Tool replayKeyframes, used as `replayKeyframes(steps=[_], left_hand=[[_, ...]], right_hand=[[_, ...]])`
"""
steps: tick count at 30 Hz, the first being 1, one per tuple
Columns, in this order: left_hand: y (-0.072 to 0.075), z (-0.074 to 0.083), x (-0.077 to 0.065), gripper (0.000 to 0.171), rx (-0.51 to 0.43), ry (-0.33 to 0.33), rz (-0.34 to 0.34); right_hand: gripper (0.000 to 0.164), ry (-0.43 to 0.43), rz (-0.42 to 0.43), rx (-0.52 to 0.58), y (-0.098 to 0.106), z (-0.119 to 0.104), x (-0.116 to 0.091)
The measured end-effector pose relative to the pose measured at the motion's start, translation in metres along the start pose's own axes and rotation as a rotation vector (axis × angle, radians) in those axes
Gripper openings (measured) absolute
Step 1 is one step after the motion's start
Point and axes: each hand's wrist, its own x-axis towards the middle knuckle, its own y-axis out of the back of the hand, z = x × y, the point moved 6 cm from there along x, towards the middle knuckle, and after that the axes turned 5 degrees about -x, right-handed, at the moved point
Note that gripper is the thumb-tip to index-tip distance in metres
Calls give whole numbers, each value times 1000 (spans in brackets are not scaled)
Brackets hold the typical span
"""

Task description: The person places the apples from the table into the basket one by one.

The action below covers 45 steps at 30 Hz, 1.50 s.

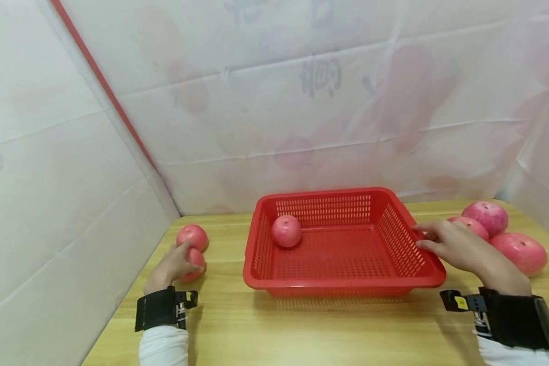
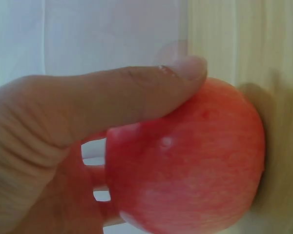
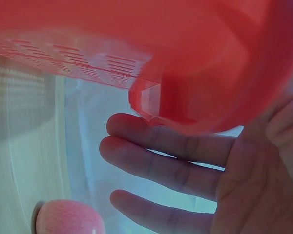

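Observation:
In the head view my left hand point(image 1: 173, 265) grips a red apple point(image 1: 194, 262) at the table's left side. The left wrist view shows the thumb lying along the top of this apple point(image 2: 190, 165), with the fingers partly hidden behind it. A second apple point(image 1: 193, 237) sits just beyond. My right hand point(image 1: 462, 247) holds the right rim of a red plastic basket point(image 1: 343, 282), thumb and index finger at the rim. Below the rim, the other fingers point(image 3: 161, 168) stretch out in the right wrist view. One apple point(image 1: 286, 231) lies inside the basket, toward its left.
Right of the basket, beside my right hand, are a darker, purplish apple point(image 1: 485, 217), a large pink apple point(image 1: 520, 252) and another apple point(image 1: 472, 227) partly behind the hand. A pale printed sheet point(image 1: 274, 112) walls the wooden table point(image 1: 302, 330) at the back and sides.

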Motion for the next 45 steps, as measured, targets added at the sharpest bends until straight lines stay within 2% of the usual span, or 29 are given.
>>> replayKeyframes(steps=[3, 10, 15, 26, 33, 36, 45], left_hand=[[-1, 0, 3, 68, 18, -7, -4], [-4, -6, 1, 80, 12, 79, -47], [-5, -7, -2, 83, -8, 90, -63], [-3, -5, 0, 79, -2, 61, -59], [-5, -3, 2, 78, 26, -16, -26], [-6, -3, 4, 78, 30, -30, -21], [-3, -5, 1, 76, 33, -33, 0]], right_hand=[[37, -5, 13, -6, 2, 1, 0], [38, -9, 12, -14, 1, 1, -1], [39, -8, 0, -8, -1, 1, -1], [39, -4, 5, -7, -2, 2, -1], [38, -9, 16, -30, -2, 4, -3], [36, -15, 29, -39, -2, 4, -4], [37, -8, 40, -32, -4, 1, -3]])
